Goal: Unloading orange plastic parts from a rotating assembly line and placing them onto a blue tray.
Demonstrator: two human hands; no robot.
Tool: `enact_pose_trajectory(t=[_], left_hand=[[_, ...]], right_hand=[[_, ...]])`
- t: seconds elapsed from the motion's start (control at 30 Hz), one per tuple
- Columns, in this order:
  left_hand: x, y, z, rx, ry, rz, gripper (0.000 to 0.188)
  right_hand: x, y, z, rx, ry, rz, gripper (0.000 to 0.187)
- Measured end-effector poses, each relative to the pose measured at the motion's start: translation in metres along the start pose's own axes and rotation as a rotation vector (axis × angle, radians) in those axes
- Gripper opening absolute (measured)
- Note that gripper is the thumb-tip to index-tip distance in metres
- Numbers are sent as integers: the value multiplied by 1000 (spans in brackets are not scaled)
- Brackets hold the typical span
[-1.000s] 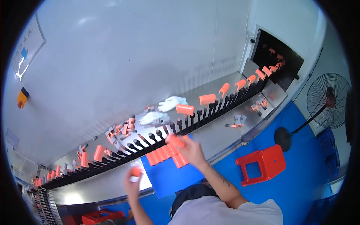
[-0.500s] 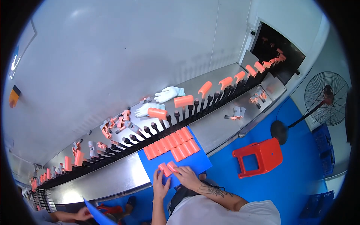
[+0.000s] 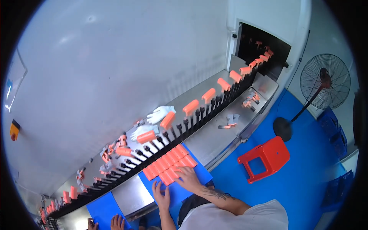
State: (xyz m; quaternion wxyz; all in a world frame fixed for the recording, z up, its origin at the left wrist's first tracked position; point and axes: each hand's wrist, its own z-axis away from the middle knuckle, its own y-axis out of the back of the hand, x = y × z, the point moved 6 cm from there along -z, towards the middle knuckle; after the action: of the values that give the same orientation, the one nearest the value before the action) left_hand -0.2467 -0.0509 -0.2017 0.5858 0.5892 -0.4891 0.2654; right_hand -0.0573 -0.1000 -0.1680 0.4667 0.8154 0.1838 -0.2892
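A long steel bench [image 3: 218,134] runs diagonally from lower left to the dark opening [image 3: 264,50] at upper right; along its middle a row of black pegs [image 3: 180,128] carries orange sleeves [image 3: 190,107], some pegs bare, some capped; the capped ones continue up into the opening. Behind the row, on the far strip of bench, two white gloves [image 3: 161,114] lie flat among loose orange and grey pieces. On the blue floor to your right stand a red plastic stool [image 3: 264,158] and, further off, a pedestal fan [image 3: 325,81].

Directly in front of you a blue mat [image 3: 199,176] lies on the near edge of the bench; on it a batch of orange sleeves [image 3: 166,163] lies side by side in two rough rows, touching one another. Your right hand [image 3: 188,178] rests open, palm down, fingers spread over the near end of that batch, touching the nearest pieces; it grips nothing. Your left hand [image 3: 161,194] lies flat on the mat just beside the batch, fingers extended, also holding nothing.

At the lower left a second blue mat [image 3: 101,207] sits on the bench; another person's hands [image 3: 117,221] show at its near edge; whether they hold anything cannot be made out.
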Motion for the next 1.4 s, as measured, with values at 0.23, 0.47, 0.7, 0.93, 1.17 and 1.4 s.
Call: enact_pose_trajectory(t=[0.23, 0.47, 0.7, 0.93, 1.17, 1.4], left_hand=[[112, -37, -53, -204, -201, -34, 31], [279, -95, -150, 56, -729, -637, 52], [224, -29, -157, 132, -536, -448, 27], [223, 22, -179, -106, -391, -769, 26], [160, 119, -214, -27, 37, -214, 37], [53, 155, -45, -167, -140, -346, 36]], right_hand=[[70, 151, -104, 513, -105, -227, 23], [50, 184, -184, 440, -167, -39, 38], [-5, 171, -175, 169, 24, 140, 25], [-40, 131, -202, -43, -1, 237, 20], [-48, 96, -229, -122, -205, -194, 34], [-60, 19, -59, -193, -180, -425, 37]])
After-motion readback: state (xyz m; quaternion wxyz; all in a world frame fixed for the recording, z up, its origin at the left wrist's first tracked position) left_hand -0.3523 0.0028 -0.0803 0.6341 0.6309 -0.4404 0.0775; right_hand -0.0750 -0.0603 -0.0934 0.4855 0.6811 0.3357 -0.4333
